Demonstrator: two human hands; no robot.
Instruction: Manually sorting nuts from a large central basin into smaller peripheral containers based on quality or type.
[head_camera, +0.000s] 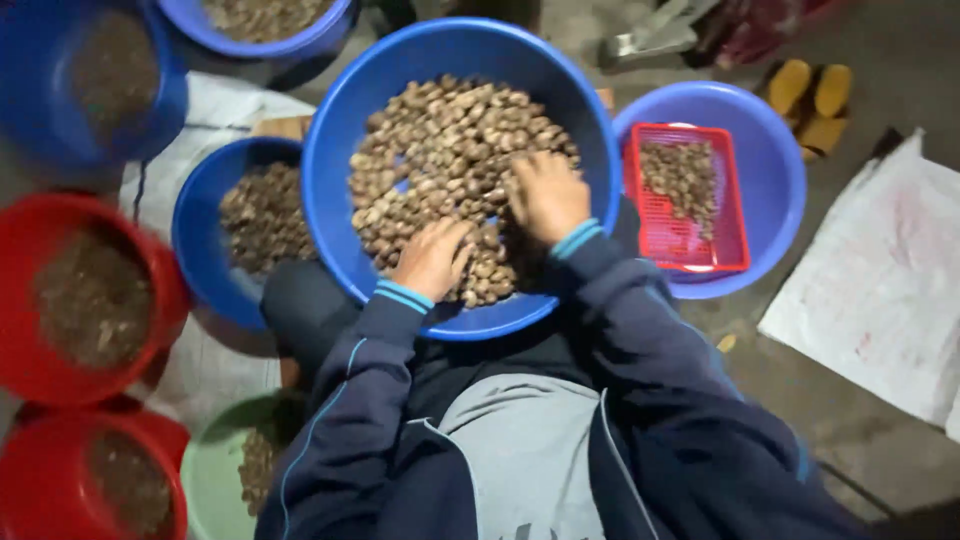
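While both arms reach forward from dark blue sleeves with light blue cuffs, the left hand (432, 258) lies palm down on the heap of brown nuts (445, 160) in the big blue basin (330, 150), its fingers curled into the pile near the basin's near rim; whether it grips any nuts I cannot tell. The right hand (546, 195) rests a little farther in, palm down with fingers spread loosely over the nuts, open rather than clenched. The two hands sit close together, just apart, on the near right part of the heap. The basin rests against the person's lap. To its right stands a lighter blue basin (775, 170) holding a red plastic basket (655, 220) with more nuts. To the left sit a smaller blue basin (195, 230) of nuts, two red tubs (20, 300) of darker bits and a green bowl (205, 470). A white sack (880, 290) lies on the floor at right.
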